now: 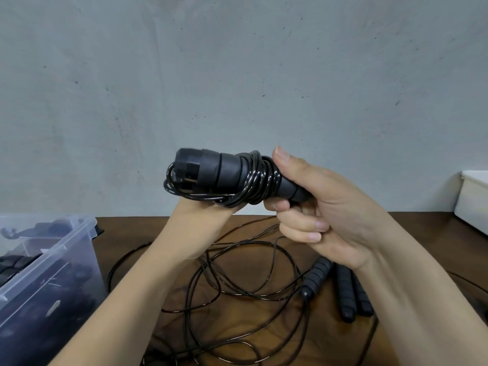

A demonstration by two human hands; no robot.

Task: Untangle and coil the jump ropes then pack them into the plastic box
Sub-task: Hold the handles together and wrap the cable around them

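I hold a black jump rope bundle [224, 178] up in front of the wall, its thin cord wound around the paired handles. My right hand [317, 207] grips the handles' right end, thumb on top. My left hand [200, 220] is under the bundle; its fingers are hidden behind the cord. A clear plastic box [66, 249] stands at the left with dark ropes inside. On the brown table lies a tangle of loose black cord [237, 281], and beside it several black ribbed handles [346, 294].
A white container [472, 202] sits at the table's right edge against the grey wall [237, 75]. More cord runs off the table's near edge. The table [422, 233] shows bare wood at the far right.
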